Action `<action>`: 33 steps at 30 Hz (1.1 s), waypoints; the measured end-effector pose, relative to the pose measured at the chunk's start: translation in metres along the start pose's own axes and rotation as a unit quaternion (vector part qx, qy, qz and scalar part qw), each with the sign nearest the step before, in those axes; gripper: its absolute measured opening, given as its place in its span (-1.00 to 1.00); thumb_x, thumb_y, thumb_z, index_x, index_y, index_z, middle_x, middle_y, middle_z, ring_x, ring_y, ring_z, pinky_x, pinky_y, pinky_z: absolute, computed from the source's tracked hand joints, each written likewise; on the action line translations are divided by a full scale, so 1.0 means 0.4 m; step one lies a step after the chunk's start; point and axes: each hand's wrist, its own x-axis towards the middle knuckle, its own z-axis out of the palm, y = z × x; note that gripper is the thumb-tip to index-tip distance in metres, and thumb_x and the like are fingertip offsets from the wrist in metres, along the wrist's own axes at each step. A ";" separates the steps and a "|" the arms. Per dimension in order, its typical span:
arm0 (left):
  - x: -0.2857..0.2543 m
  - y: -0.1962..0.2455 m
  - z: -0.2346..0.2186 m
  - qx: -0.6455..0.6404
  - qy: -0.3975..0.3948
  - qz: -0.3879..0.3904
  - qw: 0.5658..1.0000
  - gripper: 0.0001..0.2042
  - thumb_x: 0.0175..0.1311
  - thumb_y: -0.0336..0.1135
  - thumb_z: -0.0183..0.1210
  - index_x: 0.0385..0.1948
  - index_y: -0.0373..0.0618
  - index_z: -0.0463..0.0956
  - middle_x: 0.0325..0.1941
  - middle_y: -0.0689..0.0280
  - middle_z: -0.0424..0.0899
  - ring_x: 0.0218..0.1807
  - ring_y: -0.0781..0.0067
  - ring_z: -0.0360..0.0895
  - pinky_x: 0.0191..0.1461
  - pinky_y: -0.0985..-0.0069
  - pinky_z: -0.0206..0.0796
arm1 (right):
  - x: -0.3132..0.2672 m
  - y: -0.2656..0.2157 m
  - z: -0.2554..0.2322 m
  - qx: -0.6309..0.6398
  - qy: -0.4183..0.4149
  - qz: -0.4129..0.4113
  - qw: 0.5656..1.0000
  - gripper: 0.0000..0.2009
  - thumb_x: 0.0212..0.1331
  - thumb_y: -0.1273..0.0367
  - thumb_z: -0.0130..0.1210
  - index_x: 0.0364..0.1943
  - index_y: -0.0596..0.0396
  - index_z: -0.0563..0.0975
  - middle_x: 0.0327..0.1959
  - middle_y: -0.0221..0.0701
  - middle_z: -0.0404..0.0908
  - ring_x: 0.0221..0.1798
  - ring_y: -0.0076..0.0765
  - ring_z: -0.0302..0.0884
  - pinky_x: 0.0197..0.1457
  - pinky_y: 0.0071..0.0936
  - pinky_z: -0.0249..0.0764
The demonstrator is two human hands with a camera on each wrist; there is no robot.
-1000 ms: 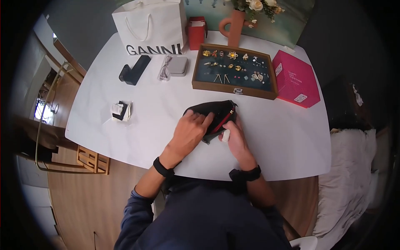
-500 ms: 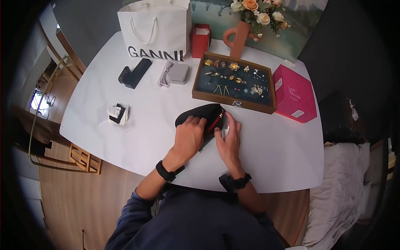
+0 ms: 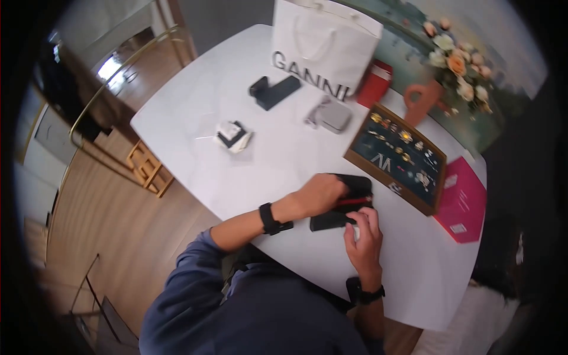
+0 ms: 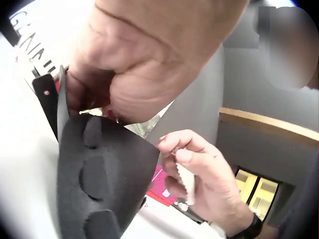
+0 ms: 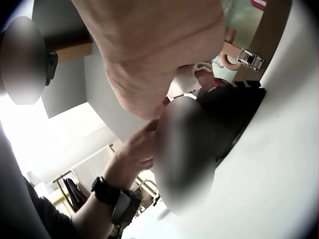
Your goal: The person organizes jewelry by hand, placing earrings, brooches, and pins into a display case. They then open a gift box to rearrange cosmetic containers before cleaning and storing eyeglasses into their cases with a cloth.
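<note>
A black pouch [image 3: 328, 222] with a red-edged zipper lies near the table's front, its mouth parted. My left hand [image 3: 319, 194] grips it at the opening, fingertips hidden inside. The left wrist view shows the pouch's dark side [image 4: 119, 164] with rounded tabs, and the left hand [image 4: 144, 55] bent over its mouth. Beside the pouch's right end is my right hand [image 3: 365, 242]. It holds a small white piece with a scalloped edge [image 4: 187, 181] between thumb and curled fingers. In the right wrist view, that white piece [image 5: 184, 83] shows under the palm; part of the pouch is blurred.
Right of the pouch stands a wooden jewellery case [image 3: 384, 171], with a pink box [image 3: 464, 204] beyond it. Behind are a white paper bag [image 3: 325, 44], a red box [image 3: 374, 83], a grey case [image 3: 335, 115] and a black holder [image 3: 278, 92]. A small wrapped bundle [image 3: 232, 137] lies left.
The head view has swung round, shifting the table's things in frame. The pouch lies flatter, and the right hand has drawn back from its zipper edge with the white piece still held.
</note>
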 end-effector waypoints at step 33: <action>0.013 -0.036 -0.094 -0.505 -0.152 -0.095 0.845 -0.75 0.48 -0.22 0.22 -0.09 -0.25 0.63 -0.03 0.35 0.59 -0.10 0.56 0.54 0.04 0.61 0.39 | 0.038 0.053 -0.144 0.284 0.016 0.241 0.928 -0.83 0.37 0.46 0.09 -0.06 0.24 0.59 -0.21 -0.39 0.66 -0.14 -0.63 0.56 -0.05 -0.59 0.48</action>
